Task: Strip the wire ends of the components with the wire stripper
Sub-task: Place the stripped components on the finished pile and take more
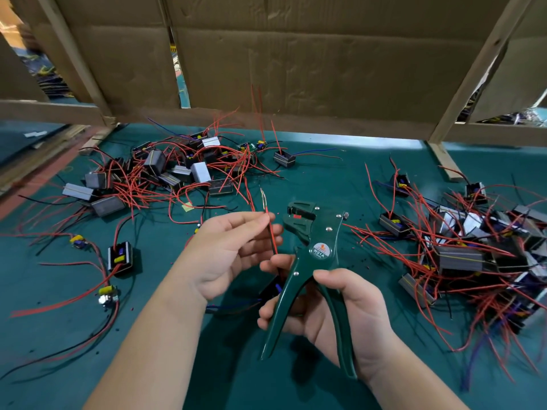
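Observation:
My left hand (pixel 228 250) pinches a red wire (pixel 271 235) together with a dark one between thumb and fingers, and bare strands stick up above the fingertips. The wires run down to a dark component (pixel 273 288), partly hidden behind the tool. My right hand (pixel 334 306) grips the handles of the green wire stripper (pixel 310 250). Its jaws point up and left, just right of the wire ends, and stand apart from them.
A pile of boxed components with red wires (pixel 165 173) lies at the back left, and another pile (pixel 473 250) at the right. Loose components (pixel 120 257) sit on the green mat at the left. Cardboard and wooden battens wall off the back.

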`<action>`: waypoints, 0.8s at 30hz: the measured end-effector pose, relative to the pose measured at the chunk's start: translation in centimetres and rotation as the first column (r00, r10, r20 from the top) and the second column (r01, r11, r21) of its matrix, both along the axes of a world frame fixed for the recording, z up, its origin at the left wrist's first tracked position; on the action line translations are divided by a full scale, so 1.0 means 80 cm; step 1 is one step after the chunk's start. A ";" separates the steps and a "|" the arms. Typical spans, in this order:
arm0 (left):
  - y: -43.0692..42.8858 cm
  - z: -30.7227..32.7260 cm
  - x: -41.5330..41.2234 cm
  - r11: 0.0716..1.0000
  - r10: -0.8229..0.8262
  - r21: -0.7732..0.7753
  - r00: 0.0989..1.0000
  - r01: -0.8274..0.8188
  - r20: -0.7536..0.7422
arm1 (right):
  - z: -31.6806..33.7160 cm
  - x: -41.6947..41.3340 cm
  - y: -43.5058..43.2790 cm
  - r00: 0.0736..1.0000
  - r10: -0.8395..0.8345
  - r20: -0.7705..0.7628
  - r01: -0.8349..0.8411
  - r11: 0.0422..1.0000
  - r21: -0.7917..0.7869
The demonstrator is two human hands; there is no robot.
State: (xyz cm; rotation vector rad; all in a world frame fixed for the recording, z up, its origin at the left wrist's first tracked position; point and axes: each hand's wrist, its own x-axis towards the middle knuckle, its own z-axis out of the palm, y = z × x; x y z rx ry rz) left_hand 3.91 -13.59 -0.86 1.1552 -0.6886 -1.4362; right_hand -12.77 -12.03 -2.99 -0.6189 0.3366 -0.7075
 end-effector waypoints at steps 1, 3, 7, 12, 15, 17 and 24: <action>0.000 0.000 0.000 1.000 0.001 -0.006 0.999 -0.001 -0.041 | 0.000 0.000 0.000 1.000 0.000 -0.001 0.000 1.000 -0.006; 0.001 0.002 -0.003 1.000 -0.007 -0.029 0.991 0.004 -0.133 | 0.000 0.000 -0.001 1.000 -0.004 0.002 0.004 1.000 -0.004; -0.004 0.003 -0.008 0.999 0.049 0.005 0.968 -0.050 -0.245 | 0.001 0.000 -0.001 1.000 -0.011 0.009 0.011 1.000 0.010; -0.012 -0.007 -0.017 0.968 0.239 0.131 0.943 -0.213 -0.233 | 0.001 -0.001 -0.001 1.000 -0.014 0.016 0.014 1.000 -0.007; -0.009 -0.006 -0.021 0.982 0.171 0.111 0.973 -0.155 -0.153 | 0.003 -0.003 -0.002 0.999 -0.049 0.012 0.049 0.999 -0.001; -0.005 -0.004 -0.021 0.995 0.081 0.051 0.996 -0.080 -0.022 | 0.005 -0.006 -0.004 0.995 -0.097 0.004 0.097 0.995 0.000; 0.007 -0.002 -0.012 0.955 0.184 -0.293 0.863 -0.044 0.471 | 0.015 -0.036 -0.022 0.983 -0.082 -0.164 0.086 0.996 0.017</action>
